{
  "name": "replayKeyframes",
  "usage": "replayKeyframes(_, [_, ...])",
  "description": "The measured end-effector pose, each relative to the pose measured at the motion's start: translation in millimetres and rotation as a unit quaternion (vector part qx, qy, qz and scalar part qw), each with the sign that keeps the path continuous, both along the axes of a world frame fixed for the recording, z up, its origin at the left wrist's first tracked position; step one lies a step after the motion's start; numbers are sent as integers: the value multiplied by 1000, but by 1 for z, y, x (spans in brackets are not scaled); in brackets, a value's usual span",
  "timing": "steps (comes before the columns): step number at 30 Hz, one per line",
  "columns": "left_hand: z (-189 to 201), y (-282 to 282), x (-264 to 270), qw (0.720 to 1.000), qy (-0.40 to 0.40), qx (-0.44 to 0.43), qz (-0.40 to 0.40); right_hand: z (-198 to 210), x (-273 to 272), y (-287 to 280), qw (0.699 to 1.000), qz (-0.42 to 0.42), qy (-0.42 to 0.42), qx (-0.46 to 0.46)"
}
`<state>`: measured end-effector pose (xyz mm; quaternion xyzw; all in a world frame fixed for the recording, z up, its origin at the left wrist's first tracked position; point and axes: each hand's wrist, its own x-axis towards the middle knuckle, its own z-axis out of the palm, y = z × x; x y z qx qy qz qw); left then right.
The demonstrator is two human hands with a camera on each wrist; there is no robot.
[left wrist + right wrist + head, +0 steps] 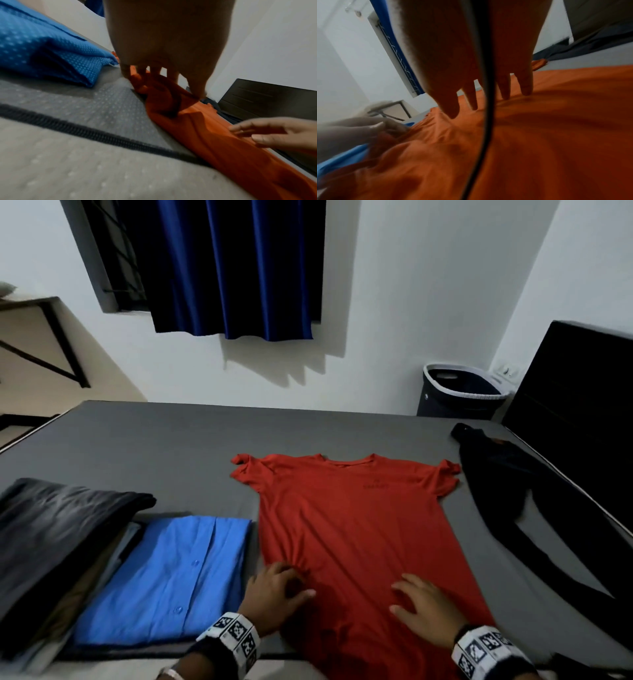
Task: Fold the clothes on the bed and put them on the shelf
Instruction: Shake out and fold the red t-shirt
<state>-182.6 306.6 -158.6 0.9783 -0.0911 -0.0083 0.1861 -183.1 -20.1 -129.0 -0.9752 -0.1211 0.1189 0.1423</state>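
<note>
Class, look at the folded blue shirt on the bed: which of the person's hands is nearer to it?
Left. The left hand grips the red T-shirt's edge, right beside the blue shirt; the right hand rests farther away on the T-shirt.

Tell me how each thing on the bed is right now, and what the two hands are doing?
Red T-shirt: spread flat, unfolded, bunched near the left hand.
Blue shirt: folded.
Grey garment: folded, lying on a stack.
Dark trousers: unfolded, lying loose.
Left hand: gripping the T-shirt's edge.
Right hand: fingers spread, resting on the T-shirt.
Basket: standing open.
Curtain: drawn.
</note>
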Motion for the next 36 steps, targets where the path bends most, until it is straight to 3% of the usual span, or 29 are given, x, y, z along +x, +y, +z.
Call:
replayKeyframes(3, [9, -13, -19, 992, -13, 85, -88, -1, -30, 35, 998, 64, 9, 18])
replayKeyframes(6, [9, -11, -31, 981, -9, 143, -132, -4, -52, 65, 990, 126, 27, -58])
replayKeyframes(9, [11, 1, -40, 985, 47, 35, -161, -12, -68, 82, 985, 128, 8, -116])
replayKeyframes(11, [20, 13, -50, 986, 57, -111, -114, -21, -75, 91, 987, 129, -10, -100])
replayKeyframes(13, [19, 30, -58, 978, 42, -194, -57, -23, -83, 100, 987, 146, -18, -66])
replayKeyframes(18, [16, 50, -80, 982, 84, -133, -108, -10, -92, 108, 982, 139, -129, 23])
replayKeyframes(23, [11, 59, -85, 984, 71, -20, -162, -20, -96, 104, 986, 146, -82, -23])
replayKeyframes(25, [7, 57, -87, 988, 19, 14, -153, -24, -97, 100, 989, 127, -63, -38])
replayKeyframes(27, [4, 54, -88, 994, -13, -15, -106, -17, -103, 104, 992, 103, -67, -2])
replayKeyframes(29, [9, 51, -93, 995, -9, -65, -79, -16, -106, 104, 993, 103, -64, 4])
replayKeyframes(32, [12, 48, -97, 996, 23, -68, -51, -24, -106, 95, 994, 89, -63, 2])
replayKeyframes(36, [21, 44, -101, 995, 27, -84, -56, -19, -97, 69, 994, 41, -63, -73])
